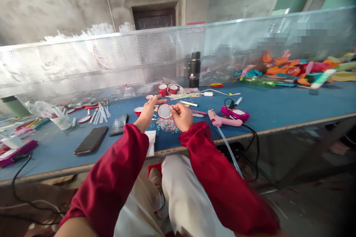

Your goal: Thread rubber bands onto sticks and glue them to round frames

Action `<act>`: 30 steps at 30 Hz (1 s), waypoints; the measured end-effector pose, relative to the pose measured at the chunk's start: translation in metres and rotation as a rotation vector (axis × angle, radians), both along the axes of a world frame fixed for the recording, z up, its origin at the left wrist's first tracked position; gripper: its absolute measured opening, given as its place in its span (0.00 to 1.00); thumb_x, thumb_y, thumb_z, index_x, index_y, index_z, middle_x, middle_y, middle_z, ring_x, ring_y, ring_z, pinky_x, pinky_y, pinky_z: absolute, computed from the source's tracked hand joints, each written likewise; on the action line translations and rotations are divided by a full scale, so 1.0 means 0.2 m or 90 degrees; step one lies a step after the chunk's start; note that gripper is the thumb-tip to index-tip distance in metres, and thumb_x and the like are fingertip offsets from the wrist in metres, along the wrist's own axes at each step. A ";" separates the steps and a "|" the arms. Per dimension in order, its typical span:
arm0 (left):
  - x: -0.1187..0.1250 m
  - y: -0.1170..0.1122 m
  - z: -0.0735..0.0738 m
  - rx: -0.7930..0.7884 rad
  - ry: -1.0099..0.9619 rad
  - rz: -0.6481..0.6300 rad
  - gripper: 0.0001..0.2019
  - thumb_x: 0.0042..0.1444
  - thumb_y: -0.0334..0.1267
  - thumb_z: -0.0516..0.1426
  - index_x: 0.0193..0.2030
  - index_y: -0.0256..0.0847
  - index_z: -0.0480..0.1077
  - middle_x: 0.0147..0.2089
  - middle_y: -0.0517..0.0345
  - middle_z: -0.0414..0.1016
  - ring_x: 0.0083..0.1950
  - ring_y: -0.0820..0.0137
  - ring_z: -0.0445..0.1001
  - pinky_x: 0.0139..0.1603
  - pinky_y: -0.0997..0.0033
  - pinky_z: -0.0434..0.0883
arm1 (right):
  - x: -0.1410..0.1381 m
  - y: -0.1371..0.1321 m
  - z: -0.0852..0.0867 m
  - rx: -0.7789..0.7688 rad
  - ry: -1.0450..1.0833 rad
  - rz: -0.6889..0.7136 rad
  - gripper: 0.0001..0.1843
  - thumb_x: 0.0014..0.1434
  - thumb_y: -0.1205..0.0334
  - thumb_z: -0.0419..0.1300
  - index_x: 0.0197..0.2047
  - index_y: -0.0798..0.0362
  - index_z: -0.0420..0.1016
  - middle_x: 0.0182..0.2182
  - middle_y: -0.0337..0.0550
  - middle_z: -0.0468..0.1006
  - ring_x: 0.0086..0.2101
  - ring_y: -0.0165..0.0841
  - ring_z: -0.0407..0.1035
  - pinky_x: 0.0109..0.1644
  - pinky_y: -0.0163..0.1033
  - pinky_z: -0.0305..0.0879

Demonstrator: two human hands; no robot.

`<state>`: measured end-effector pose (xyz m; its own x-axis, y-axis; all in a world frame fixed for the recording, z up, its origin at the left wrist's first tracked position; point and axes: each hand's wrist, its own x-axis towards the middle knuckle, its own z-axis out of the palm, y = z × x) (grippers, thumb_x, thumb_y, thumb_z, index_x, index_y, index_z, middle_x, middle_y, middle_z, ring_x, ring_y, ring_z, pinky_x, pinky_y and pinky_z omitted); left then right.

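My left hand (147, 113) and my right hand (182, 116) hold up a small round drum-like disc (165, 111) with a red rim and white face, just above the blue table (278, 107). The left hand's fingers pinch its left edge, with the index finger stretched out over the top. The right hand's fingers are curled on its right edge. Under the hands lies a heap of thin coloured rubber bands (167, 125). Both arms wear dark red sleeves.
A pink glue gun (222, 120) with a clear stick lies right of my hands, by a magenta device (236, 113) with a black cable. Two phones (91, 139) lie left. Red-rimmed discs, white sticks (100, 114), a cup (63, 121), a black flask (194, 69) and colourful toys (292, 68) stand further off.
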<state>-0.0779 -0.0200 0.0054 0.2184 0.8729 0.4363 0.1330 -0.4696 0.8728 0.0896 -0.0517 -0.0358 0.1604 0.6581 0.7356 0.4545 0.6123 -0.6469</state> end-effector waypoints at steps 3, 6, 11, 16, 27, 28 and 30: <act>0.00 -0.01 0.01 -0.026 -0.046 -0.005 0.32 0.67 0.59 0.42 0.62 0.37 0.71 0.53 0.44 0.81 0.57 0.57 0.75 0.59 0.56 0.67 | 0.00 0.00 0.00 -0.006 0.019 0.019 0.07 0.57 0.56 0.58 0.31 0.48 0.67 0.23 0.39 0.75 0.26 0.35 0.71 0.30 0.37 0.65; 0.00 0.00 0.02 -0.029 -0.019 0.036 0.32 0.67 0.56 0.41 0.60 0.33 0.72 0.49 0.43 0.82 0.55 0.57 0.76 0.60 0.57 0.67 | 0.00 0.00 -0.01 -0.019 0.069 0.048 0.08 0.57 0.54 0.59 0.31 0.48 0.68 0.22 0.38 0.74 0.23 0.34 0.70 0.28 0.37 0.65; 0.00 0.05 -0.02 0.028 0.086 0.040 0.32 0.68 0.56 0.41 0.52 0.32 0.76 0.48 0.43 0.82 0.52 0.59 0.78 0.59 0.60 0.68 | -0.01 0.00 0.00 -0.062 0.219 0.086 0.12 0.54 0.50 0.62 0.32 0.49 0.69 0.18 0.34 0.72 0.18 0.31 0.67 0.22 0.36 0.65; -0.01 0.02 -0.03 -0.015 0.221 -0.069 0.32 0.67 0.55 0.41 0.40 0.35 0.81 0.43 0.46 0.82 0.47 0.61 0.77 0.52 0.62 0.71 | 0.00 0.01 0.02 -0.097 0.346 0.048 0.12 0.50 0.51 0.62 0.31 0.50 0.68 0.16 0.31 0.71 0.15 0.29 0.64 0.20 0.33 0.63; -0.02 -0.03 0.01 -0.076 0.228 -0.281 0.17 0.53 0.44 0.62 0.45 0.36 0.82 0.26 0.55 0.75 0.29 0.72 0.68 0.34 0.70 0.66 | 0.01 0.00 0.04 -0.096 0.344 -0.030 0.06 0.51 0.57 0.61 0.28 0.48 0.67 0.16 0.35 0.72 0.16 0.32 0.66 0.20 0.37 0.65; -0.02 -0.03 0.01 -0.076 0.226 -0.282 0.17 0.53 0.43 0.62 0.45 0.36 0.82 0.26 0.55 0.75 0.28 0.72 0.68 0.33 0.70 0.66 | 0.01 0.00 0.04 -0.097 0.344 -0.028 0.06 0.51 0.57 0.61 0.28 0.48 0.67 0.16 0.35 0.72 0.16 0.32 0.66 0.20 0.37 0.65; -0.02 -0.02 0.00 -0.071 0.224 -0.281 0.16 0.54 0.42 0.62 0.46 0.36 0.82 0.25 0.55 0.75 0.28 0.73 0.68 0.33 0.71 0.66 | 0.01 0.00 0.04 -0.099 0.348 -0.024 0.07 0.51 0.57 0.61 0.28 0.48 0.67 0.16 0.34 0.72 0.16 0.31 0.66 0.20 0.36 0.64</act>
<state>-0.0828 -0.0239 0.0061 0.6874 0.7030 0.1823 0.2367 -0.4542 0.8589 0.0913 -0.0518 -0.0286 0.5168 0.7385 0.4331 0.0476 0.4803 -0.8758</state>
